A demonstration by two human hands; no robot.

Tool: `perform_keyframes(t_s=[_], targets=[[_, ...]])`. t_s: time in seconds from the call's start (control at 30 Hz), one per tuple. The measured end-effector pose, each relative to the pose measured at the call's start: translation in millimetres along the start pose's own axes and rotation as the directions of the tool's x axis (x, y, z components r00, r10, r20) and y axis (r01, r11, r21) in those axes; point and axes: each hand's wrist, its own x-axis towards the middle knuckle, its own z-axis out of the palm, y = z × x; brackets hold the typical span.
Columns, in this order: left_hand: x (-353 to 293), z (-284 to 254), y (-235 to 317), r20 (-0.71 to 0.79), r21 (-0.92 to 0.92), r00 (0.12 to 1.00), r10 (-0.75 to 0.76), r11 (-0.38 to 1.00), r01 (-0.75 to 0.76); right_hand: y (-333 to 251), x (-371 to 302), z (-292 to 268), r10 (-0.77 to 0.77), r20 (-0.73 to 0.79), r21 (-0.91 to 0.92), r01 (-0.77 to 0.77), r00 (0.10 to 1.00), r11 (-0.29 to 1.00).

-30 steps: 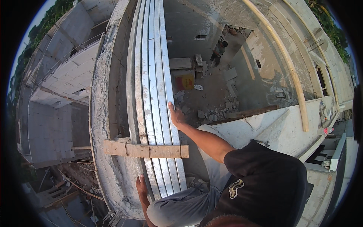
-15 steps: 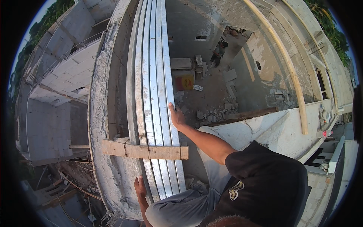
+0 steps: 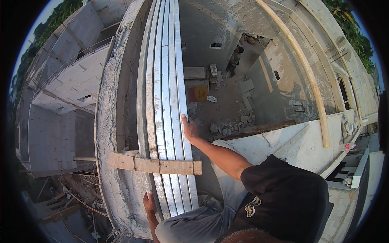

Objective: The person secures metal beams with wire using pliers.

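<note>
A row of long, shiny metal channels (image 3: 164, 101) runs from the far edge toward my knees, laid side by side. My right hand (image 3: 189, 131) grips the rightmost one at its outer edge; the thumb lies on the metal and the other fingers are mostly hidden behind it. Across the channels lies a short wooden board (image 3: 142, 163) with nails in it. Nearer me, my left hand (image 3: 149, 203) rests beside the leftmost grey strip, on the rough concrete wall top (image 3: 129, 202). Its visible fingertips point forward and stand apart.
To the right of the channels is a deep drop into a room with rubble (image 3: 227, 125) and another person (image 3: 234, 60) standing below. A bamboo pole (image 3: 302, 56) leans across the right side. To the left, the ground falls away past block walls (image 3: 52, 129).
The view has shifted slightly, so the board and hands appear a little lower. My right hand stays on the channel edge and my left hand stays beside the strip.
</note>
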Motion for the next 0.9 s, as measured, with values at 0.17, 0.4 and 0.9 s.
perform_keyframes(t_s=[0.17,0.4,0.9], targets=[[11,-11,-46,0.014,-0.050,0.996,-0.092,0.994,0.093,0,1,3,0.011,0.084,0.047,-0.015,0.996,0.999],[4,-10,-33,-0.007,-0.076,0.998,-0.056,0.996,0.055,-8,-8,3,0.053,0.056,-0.002,-0.053,0.997,0.999],[3,-8,-14,0.032,-0.063,0.998,-0.058,0.996,0.060,6,6,6,0.035,0.006,-0.020,-0.035,0.999,0.999]])
